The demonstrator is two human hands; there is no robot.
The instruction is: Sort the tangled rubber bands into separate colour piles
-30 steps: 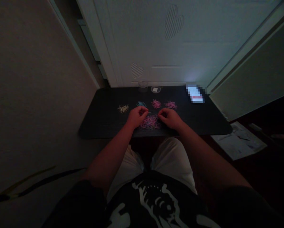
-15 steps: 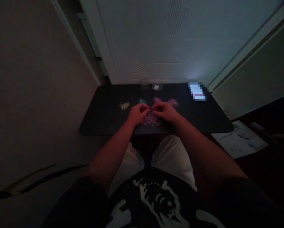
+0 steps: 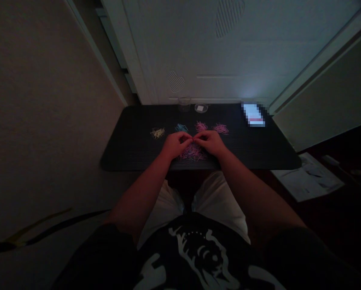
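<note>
Over the mixed pile of thin pink, purple and blue sticks [image 3: 192, 153], my left hand [image 3: 176, 144] and my right hand [image 3: 209, 142] meet with their fingertips touching or nearly so. Both hands are pinched closed; whatever lies between the fingertips is too small to make out. Just beyond them on the dark table [image 3: 132, 149] are separate small heaps: a yellow heap [image 3: 157, 133], a blue heap [image 3: 181, 128] partly behind my left hand, a pink heap [image 3: 201, 126] and another pink heap [image 3: 221, 129].
A clear round container [image 3: 184, 104] stands at the table's back edge, with a clear lid [image 3: 201, 108] bearing a white label beside it. A lit phone, blurred out [image 3: 253, 114], lies at the back right. A white door [image 3: 198, 52] rises behind; printed paper [image 3: 308, 179] lies on the floor.
My hands have come closer together, so the small gap between their fingertips has closed. The view has shifted slightly; the heaps look the same.
</note>
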